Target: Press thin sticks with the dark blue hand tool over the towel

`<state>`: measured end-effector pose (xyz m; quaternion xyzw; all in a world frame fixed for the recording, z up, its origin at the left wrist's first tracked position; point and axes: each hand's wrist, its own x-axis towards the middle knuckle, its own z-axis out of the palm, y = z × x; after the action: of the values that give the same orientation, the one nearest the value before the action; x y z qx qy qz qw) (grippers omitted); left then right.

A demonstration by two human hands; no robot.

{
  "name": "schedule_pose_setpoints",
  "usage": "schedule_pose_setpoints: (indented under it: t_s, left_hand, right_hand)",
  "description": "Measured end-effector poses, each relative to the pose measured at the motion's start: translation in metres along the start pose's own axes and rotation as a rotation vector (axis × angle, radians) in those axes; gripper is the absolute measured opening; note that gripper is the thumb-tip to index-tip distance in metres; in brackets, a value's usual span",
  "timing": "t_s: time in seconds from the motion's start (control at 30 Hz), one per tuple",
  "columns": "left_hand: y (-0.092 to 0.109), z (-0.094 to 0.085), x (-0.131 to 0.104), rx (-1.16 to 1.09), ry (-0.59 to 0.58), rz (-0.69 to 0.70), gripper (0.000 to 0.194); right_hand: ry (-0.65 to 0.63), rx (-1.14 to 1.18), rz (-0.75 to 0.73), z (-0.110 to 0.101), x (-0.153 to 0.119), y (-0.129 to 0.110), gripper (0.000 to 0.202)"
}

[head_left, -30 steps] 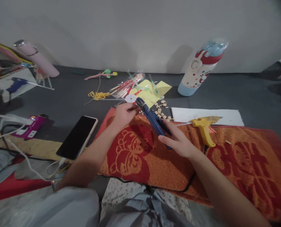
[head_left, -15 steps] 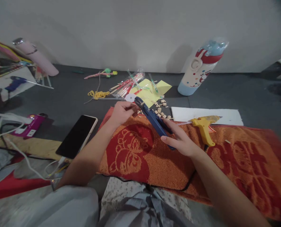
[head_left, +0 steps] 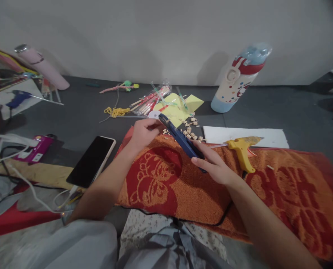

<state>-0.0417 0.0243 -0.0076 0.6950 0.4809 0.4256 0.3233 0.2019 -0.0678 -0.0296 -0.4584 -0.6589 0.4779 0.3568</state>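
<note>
My right hand (head_left: 212, 164) is wrapped round a blue-handled tool with a dark head, which looks like a hand cutter (head_left: 183, 140). The tool slants up and to the left above the orange towel (head_left: 200, 190). Beside its head, my left hand (head_left: 145, 132) is closed in a pinch; what its fingertips hold is hidden. A small pale bit shows at the tool's head. Several short cut wooden pieces (head_left: 189, 131) lie just beyond the tool, near yellow paper (head_left: 176, 118).
A yellow glue gun (head_left: 240, 151) rests on the towel and a white board (head_left: 270, 137). Behind stands a bottle (head_left: 236, 84). Leftward are a phone (head_left: 89, 160), yellow string (head_left: 116, 112), bagged sticks (head_left: 152, 101), a purple power strip (head_left: 36, 149) with cables, and a blue glue gun (head_left: 16, 99).
The tool's handles have come closer together in my right hand, and its lower end has risen slightly. My left hand has shifted very slightly and stays by the tool's head.
</note>
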Motion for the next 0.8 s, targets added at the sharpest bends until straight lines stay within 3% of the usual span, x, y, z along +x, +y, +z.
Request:
schedule_pose_setpoints:
  t_s: [0.8]
  left_hand:
    - [-0.0076,0.0007,0.0002,0.07,0.057,0.055,0.015]
  right_hand:
    - [-0.007,-0.058,-0.048,0.0014,0.0032,0.0032,0.057]
